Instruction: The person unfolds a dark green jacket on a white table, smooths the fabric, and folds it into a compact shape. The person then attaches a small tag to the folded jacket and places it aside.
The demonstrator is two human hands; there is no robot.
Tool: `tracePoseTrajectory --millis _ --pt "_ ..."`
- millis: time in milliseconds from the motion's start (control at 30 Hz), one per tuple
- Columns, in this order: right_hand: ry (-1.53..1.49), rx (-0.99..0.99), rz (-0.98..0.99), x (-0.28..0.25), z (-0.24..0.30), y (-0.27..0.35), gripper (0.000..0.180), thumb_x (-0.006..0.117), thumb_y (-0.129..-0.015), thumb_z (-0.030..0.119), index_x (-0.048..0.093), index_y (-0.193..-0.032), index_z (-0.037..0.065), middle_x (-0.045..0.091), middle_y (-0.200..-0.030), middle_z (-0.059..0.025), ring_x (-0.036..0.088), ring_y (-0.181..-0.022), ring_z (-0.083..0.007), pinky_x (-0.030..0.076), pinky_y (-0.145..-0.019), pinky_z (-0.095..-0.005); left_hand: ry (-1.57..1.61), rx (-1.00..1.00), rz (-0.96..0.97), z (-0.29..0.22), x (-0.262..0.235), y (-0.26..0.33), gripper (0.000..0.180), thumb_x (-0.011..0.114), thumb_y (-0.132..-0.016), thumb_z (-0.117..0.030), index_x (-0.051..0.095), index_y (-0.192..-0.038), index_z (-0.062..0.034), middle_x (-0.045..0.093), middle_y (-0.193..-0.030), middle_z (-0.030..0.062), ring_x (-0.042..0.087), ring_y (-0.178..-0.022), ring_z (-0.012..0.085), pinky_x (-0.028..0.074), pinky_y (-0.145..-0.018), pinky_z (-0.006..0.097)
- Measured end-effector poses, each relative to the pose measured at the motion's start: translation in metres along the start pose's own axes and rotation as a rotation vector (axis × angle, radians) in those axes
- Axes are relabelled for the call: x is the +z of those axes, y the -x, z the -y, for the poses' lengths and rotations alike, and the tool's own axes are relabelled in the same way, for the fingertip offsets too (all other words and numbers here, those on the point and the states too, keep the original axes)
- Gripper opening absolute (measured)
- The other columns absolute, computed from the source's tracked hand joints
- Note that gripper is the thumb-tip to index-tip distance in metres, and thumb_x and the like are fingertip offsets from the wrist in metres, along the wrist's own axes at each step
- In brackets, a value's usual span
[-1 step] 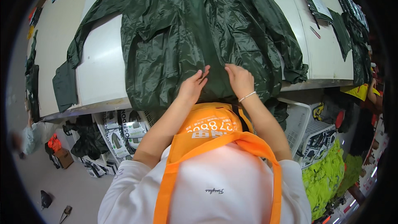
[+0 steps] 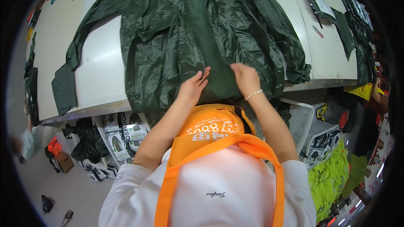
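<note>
A shiny dark green rain jacket (image 2: 158, 54) lies spread on the white table with its front unfastened, its inner lining (image 2: 216, 54) showing down the middle. My left hand (image 2: 192, 87) rests by the lower end of the left front edge, next to the zipper teeth. Its thumb and fingers are stretched out and apart. On the opposite front edge, my right hand (image 2: 247, 80) is closed in a pinch on the jacket fabric, its fingertips slightly blurred. The lower hem hangs over the table's near side, against my orange apron (image 2: 210, 128).
The white table (image 2: 101, 59) holds a folded green piece (image 2: 64, 90) at left and a pen (image 2: 317, 32) at right. Beneath its edge stand white baskets (image 2: 299, 126) with packaged garments. Bright yellow-green garments (image 2: 330, 180) are piled at lower right.
My right hand has shifted a little to the right, and my left hand slightly left. The gap between the jacket's front edges is a touch wider.
</note>
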State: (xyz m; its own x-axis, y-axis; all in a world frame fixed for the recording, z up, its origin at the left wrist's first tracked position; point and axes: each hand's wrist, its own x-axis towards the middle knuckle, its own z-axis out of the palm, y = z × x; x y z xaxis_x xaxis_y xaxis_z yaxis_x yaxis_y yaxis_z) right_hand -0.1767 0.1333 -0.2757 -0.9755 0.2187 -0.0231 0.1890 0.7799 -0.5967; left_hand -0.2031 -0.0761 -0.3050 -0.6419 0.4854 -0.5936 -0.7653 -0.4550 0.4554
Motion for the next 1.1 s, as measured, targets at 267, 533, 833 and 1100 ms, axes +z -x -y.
tracePoseTrajectory --millis 267,533,833,1100 --pt "-0.347 0.097 -0.220 0.011 0.000 -0.014 0.021 0.056 -0.090 0.019 0.055 -0.089 -0.001 0.061 -0.078 -0.0184 0.059 -0.072 -0.0317 0.046 -0.067 -0.0372 0.101 -0.169 0.007 -0.005 0.013 0.012 0.032 0.055 -0.093 -0.024 0.052 -0.114 0.0002 0.057 -0.121 0.0113 0.053 -0.111 0.0208 0.043 -0.095 0.034" --pt "-0.565 0.331 -0.019 0.065 0.028 0.000 0.021 0.062 -0.086 0.014 0.052 -0.076 -0.001 0.053 -0.056 -0.0113 0.046 -0.049 -0.0176 0.038 -0.050 -0.0331 -0.129 -0.130 -0.337 0.009 0.032 0.004 0.034 0.066 -0.087 -0.018 0.055 -0.108 0.0068 0.057 -0.111 0.0134 0.055 -0.102 0.0216 0.045 -0.092 0.038" --pt "-0.246 0.236 -0.146 0.030 0.030 0.018 0.039 0.073 -0.076 0.028 0.053 -0.097 0.002 0.057 -0.067 -0.0082 0.057 -0.061 -0.0280 0.045 -0.058 -0.0381 -0.107 -0.070 -0.320 0.013 0.020 -0.019 0.023 0.067 -0.086 -0.014 0.058 -0.093 0.0062 0.059 -0.096 0.0104 0.059 -0.083 0.0178 0.053 -0.073 0.028" --pt "-0.152 0.215 -0.007 0.051 0.019 0.069 0.032 0.075 -0.072 0.019 0.053 -0.089 0.004 0.058 -0.076 -0.0126 0.060 -0.070 -0.0315 0.047 -0.063 -0.0398 -0.143 0.067 -0.324 0.008 0.031 -0.015 0.028 0.068 -0.085 -0.016 0.059 -0.091 0.0095 0.061 -0.091 0.0103 0.059 -0.076 0.0190 0.051 -0.069 0.028"
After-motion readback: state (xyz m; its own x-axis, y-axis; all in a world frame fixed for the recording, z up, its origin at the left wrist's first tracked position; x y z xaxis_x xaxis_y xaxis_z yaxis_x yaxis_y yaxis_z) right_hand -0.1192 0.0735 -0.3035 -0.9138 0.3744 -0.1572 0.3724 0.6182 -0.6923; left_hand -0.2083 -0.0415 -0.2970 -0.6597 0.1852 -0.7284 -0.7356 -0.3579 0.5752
